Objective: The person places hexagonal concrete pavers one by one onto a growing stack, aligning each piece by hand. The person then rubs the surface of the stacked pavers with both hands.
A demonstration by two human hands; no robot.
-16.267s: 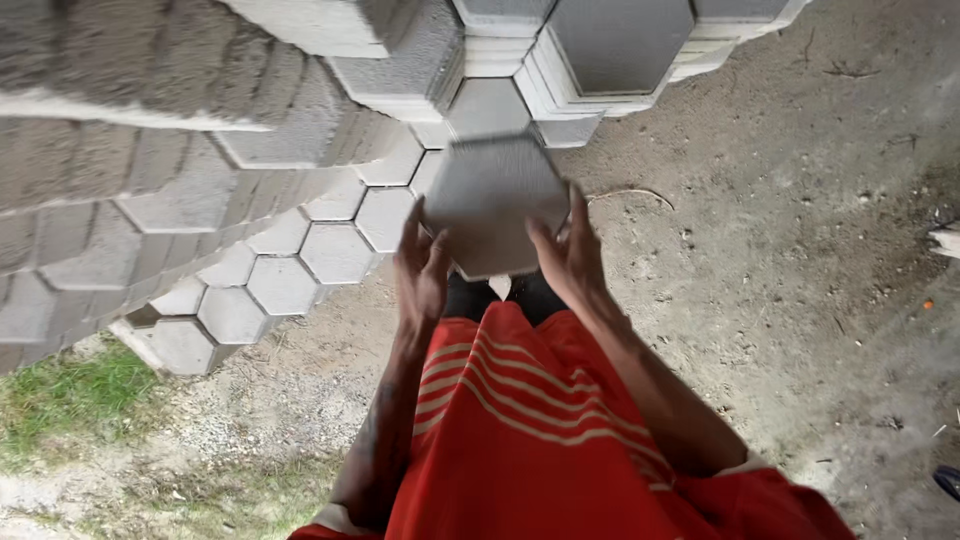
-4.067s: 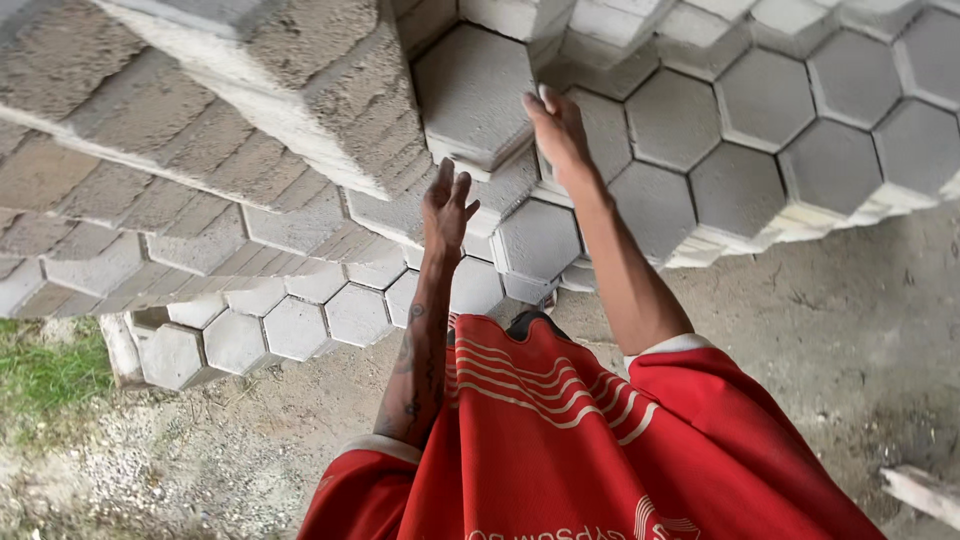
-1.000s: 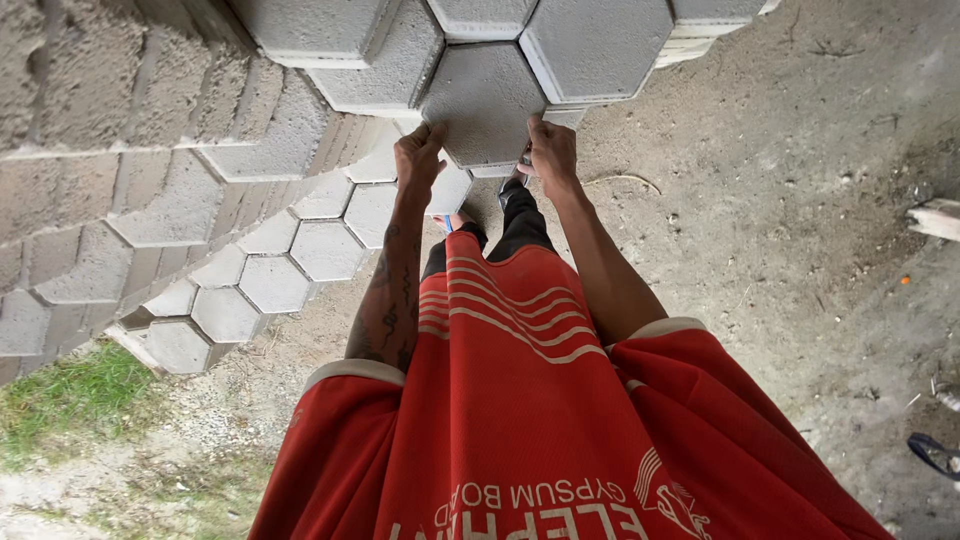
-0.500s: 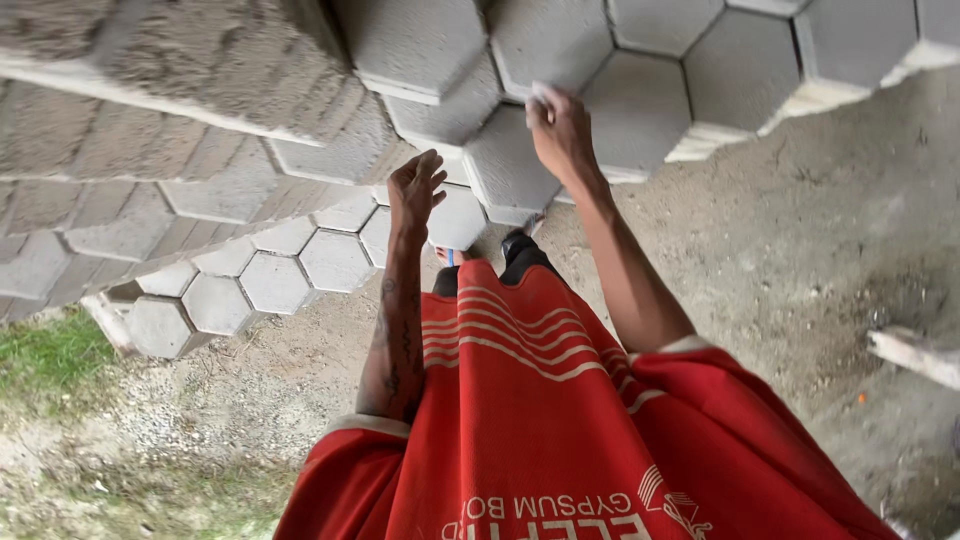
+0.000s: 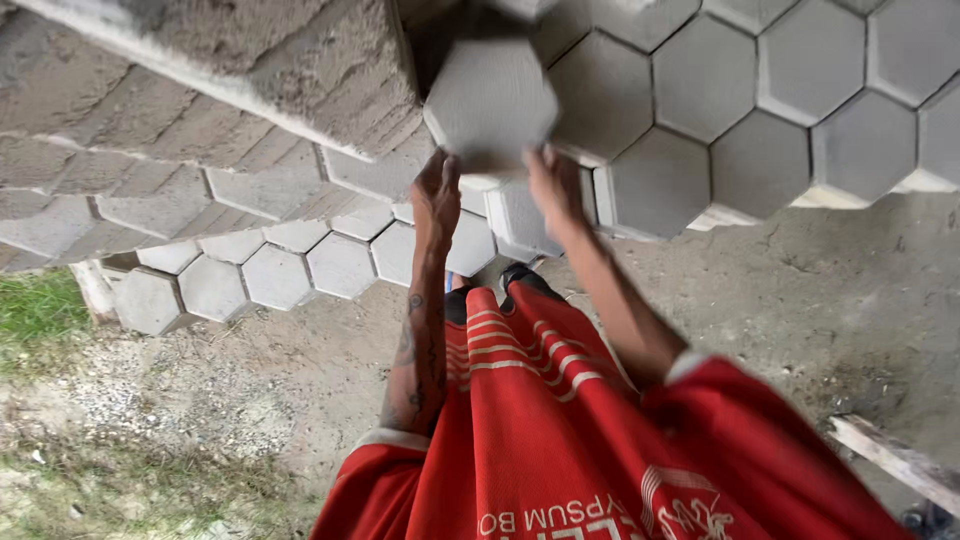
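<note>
Overhead, block: a grey six-sided concrete paver (image 5: pixel 490 100) is held up in front of the stacked pavers, between 2 hands.
Left hand: the left hand (image 5: pixel 437 195) presses against the lower left edge of the paver, fingers pointing up and closed on it.
Right hand: the right hand (image 5: pixel 553 185) grips the lower right edge, fingers wrapped up onto the block; blur hides the fingertips.
Stack behind: a wall of matching hexagonal pavers (image 5: pixel 760 100) fills the upper right, their flat faces side by side.
Left side: more pavers (image 5: pixel 210 290) lie in rows lower down, with a rough concrete slab (image 5: pixel 200 60) above them.
Clothing: a red shirt (image 5: pixel 560 440) with pale stripes.
Ground: bare dirt (image 5: pixel 830 300), a patch of grass (image 5: pixel 35 310) at far left, a wooden plank (image 5: pixel 890 460) at lower right.
</note>
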